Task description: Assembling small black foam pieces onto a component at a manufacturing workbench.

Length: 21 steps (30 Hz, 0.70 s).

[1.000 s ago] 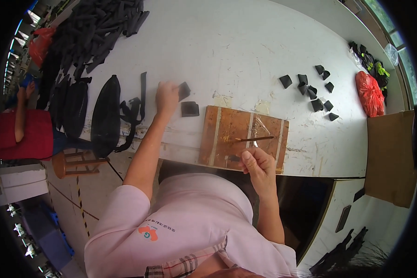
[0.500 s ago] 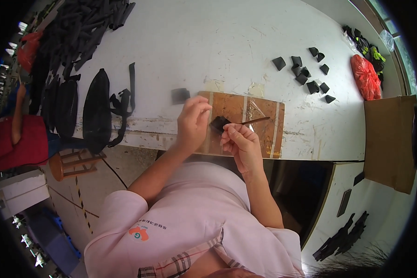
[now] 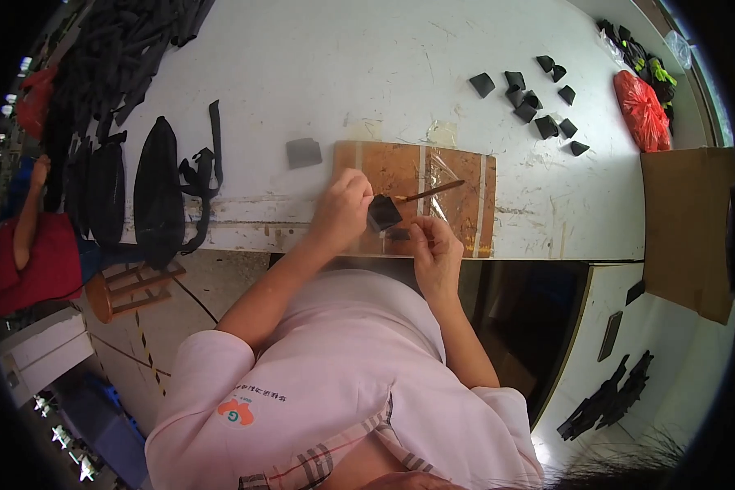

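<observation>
Left hand (image 3: pixel 340 211) pinched on a small black fabric piece (image 3: pixel 383 213), tilted over the wooden board (image 3: pixel 400 167) at the worktop's near edge. Right hand (image 3: pixel 435 247) closed around a thin brush (image 3: pixel 429 193), bristle end at the piece, placed for coating.

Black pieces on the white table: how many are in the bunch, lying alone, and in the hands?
Bunch at the far right: 9
Lying alone, a grey-black piece left of the board: 1
In the left hand: 1 piece
Right hand: 0, it holds a brush
Total: 11
</observation>
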Tool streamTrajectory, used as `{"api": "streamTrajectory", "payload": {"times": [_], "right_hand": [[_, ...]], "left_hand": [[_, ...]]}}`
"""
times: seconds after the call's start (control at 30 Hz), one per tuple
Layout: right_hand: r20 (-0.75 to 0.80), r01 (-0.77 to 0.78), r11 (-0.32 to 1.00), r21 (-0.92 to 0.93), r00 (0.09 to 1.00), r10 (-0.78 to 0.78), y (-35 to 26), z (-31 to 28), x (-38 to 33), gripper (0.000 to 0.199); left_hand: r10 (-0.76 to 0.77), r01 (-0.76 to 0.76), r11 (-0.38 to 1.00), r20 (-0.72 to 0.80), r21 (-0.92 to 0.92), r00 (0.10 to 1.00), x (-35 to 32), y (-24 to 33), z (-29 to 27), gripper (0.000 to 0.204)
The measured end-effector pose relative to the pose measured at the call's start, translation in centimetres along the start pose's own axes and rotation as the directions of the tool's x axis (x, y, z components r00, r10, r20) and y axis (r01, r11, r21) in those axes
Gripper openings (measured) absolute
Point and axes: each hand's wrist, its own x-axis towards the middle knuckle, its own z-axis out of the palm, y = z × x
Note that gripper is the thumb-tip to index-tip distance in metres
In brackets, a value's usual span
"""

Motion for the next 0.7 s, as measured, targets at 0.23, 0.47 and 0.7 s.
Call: {"api": "streamTrajectory", "payload": {"times": [0.23,0.47,0.7], "right_hand": [[0.082,-0.214,0.952,0.217,0.976,0.201,1.7,-0.9,-0.2,0.013],[0.162,-0.219,0.945,0.243,0.970,0.183,1.3,-0.2,-0.2,0.013],[-0.076,0.037,0.926,0.375,0.997,-0.009,0.5,0.3,-0.5,0.010]], "left_hand": [[0.380,-0.417,0.903,0.259,0.104,0.888,-0.4,1.9,-1.6,0.030],[0.363,-0.446,0.851,0.305,0.277,0.881,-0.6,0.8,-0.8,0.013],[-0.071,0.150,0.864,0.178,-0.481,0.982,-1.1,5.4,-0.5,0.013]]}}
